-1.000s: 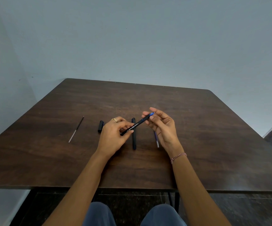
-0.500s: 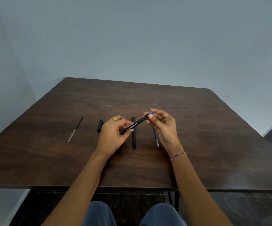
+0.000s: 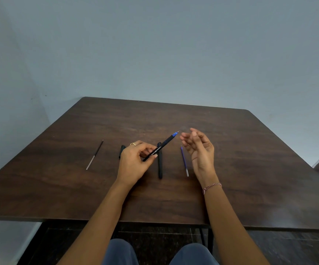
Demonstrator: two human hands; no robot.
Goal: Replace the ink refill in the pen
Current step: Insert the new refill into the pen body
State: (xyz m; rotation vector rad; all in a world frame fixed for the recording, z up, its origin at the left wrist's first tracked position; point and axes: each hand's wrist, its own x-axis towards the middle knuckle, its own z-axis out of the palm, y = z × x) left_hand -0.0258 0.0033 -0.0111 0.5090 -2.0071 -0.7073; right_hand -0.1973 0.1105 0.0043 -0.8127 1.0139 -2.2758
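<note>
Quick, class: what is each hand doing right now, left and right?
Left hand: holding the black pen by its barrel.
Right hand: open, holding nothing.

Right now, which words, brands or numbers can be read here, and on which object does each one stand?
"OCTAN": white print on the black pen in the left hand; fingers hide what follows.
Smaller print before it: too small to read.
Nothing else shows readable text.

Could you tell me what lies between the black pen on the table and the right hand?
The blue refill lies between that black pen and right hand, in head view.
</note>
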